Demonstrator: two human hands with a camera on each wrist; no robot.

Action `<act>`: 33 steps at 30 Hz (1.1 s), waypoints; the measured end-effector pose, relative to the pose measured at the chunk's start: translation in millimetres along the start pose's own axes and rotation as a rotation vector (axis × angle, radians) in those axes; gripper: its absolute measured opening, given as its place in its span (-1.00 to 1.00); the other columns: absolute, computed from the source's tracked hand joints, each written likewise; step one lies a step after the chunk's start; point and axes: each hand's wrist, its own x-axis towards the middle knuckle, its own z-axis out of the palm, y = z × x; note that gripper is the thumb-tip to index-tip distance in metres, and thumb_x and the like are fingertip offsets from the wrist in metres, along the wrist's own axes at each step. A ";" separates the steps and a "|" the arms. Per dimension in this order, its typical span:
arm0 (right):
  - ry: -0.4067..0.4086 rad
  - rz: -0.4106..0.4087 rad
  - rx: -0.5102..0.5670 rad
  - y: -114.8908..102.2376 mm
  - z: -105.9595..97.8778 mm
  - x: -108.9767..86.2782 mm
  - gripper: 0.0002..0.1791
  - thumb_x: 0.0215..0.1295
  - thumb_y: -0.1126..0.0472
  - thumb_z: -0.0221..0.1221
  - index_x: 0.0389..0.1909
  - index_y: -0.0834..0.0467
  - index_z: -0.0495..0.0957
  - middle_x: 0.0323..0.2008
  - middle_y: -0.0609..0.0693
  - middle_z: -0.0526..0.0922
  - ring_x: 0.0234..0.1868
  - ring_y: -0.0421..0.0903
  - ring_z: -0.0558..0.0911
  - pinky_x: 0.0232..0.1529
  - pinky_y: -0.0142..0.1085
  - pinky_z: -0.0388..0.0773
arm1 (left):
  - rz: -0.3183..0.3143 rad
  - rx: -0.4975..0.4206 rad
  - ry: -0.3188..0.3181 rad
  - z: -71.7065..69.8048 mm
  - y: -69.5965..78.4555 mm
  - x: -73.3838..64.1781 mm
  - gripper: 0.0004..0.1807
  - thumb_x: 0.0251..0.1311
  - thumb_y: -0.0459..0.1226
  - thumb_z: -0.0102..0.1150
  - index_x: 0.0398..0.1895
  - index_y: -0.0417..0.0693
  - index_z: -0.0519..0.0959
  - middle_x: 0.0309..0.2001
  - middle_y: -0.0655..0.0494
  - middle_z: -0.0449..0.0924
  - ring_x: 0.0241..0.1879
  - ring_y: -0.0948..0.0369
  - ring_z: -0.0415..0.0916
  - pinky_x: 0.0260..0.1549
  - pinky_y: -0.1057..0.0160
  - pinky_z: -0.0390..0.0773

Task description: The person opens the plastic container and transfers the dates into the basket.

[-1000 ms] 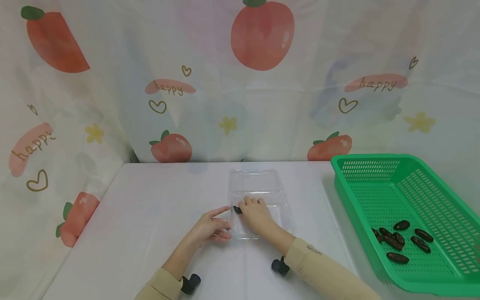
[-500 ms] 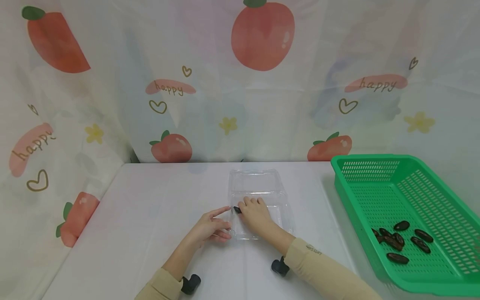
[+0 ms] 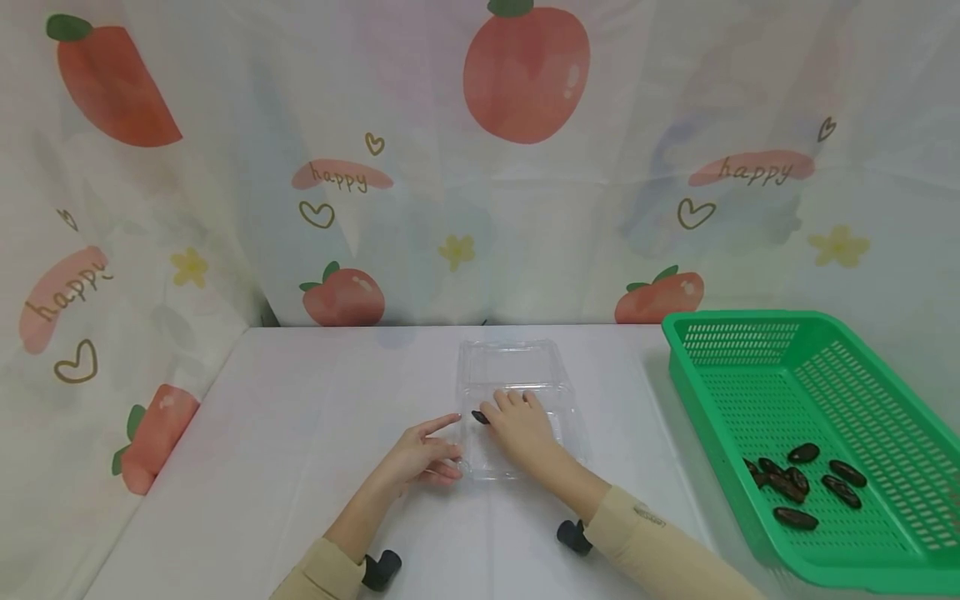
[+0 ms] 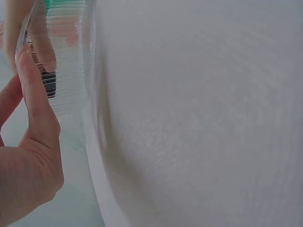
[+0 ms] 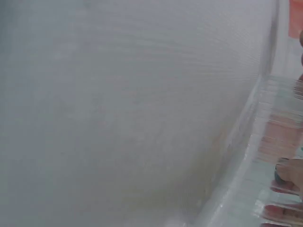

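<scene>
A clear plastic clamshell box lies on the table with its lid folded open toward the back. My right hand reaches into the box's base and pinches a dark brown date near the left wall. Through the ribbed clear wall, the left wrist view shows the same date at the fingertips. My left hand stands at the box's left side, its fingers extended and touching the edge. Much of the right hand falls outside the right wrist view.
A green plastic basket stands on the right side of the white table; several dates lie in its near part. A printed cloth hangs behind the table and along its left side.
My right hand has shifted slightly to the right, and the date in its fingers has moved a little the same way. The left hand keeps its place.
</scene>
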 end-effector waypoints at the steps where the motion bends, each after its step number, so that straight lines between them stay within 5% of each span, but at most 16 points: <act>1: 0.017 -0.004 -0.005 1.7 -1.4 -2.0 -0.77 0.12 0.06 0.23 -0.22 0.02 0.52 -0.29 -0.02 0.48 -0.17 -0.02 0.50 -0.06 -0.10 0.42 | -0.002 0.003 0.002 -0.1 -0.6 0.8 -0.36 0.15 -0.35 0.13 0.33 0.00 0.23 -0.25 -0.14 0.62 -0.53 0.17 0.62 -0.51 0.25 0.65; 7: 0.060 0.002 -0.006 11.8 -15.8 -14.1 -0.78 0.08 0.07 0.26 -0.27 0.02 0.52 -0.32 -0.02 0.48 -0.19 -0.02 0.50 -0.06 -0.09 0.42 | 0.005 0.007 0.001 -0.9 -3.7 3.7 -0.36 0.15 -0.36 0.12 0.34 -0.02 0.21 -0.25 -0.14 0.62 -0.55 0.19 0.62 -0.54 0.27 0.64; 16: 0.134 0.050 -0.011 37.0 -42.5 -35.8 -0.75 0.06 0.12 0.28 -0.25 0.03 0.48 -0.36 -0.02 0.44 -0.23 -0.02 0.47 -0.08 -0.09 0.39 | 0.020 -0.002 -0.023 4.9 19.4 -18.8 -0.38 0.16 -0.41 0.07 0.33 -0.12 0.21 -0.22 -0.23 0.58 -0.57 0.22 0.60 -0.53 0.31 0.64; 33: 0.353 0.113 -0.061 98.7 -76.5 -90.5 -0.64 -0.12 0.23 0.35 -0.25 0.16 0.49 -0.38 0.11 0.46 -0.33 0.10 0.47 -0.24 -0.01 0.39 | 0.022 0.016 -0.008 6.1 19.6 -18.8 -0.37 0.16 -0.40 0.08 0.33 -0.11 0.20 -0.23 -0.22 0.59 -0.55 0.21 0.61 -0.52 0.30 0.64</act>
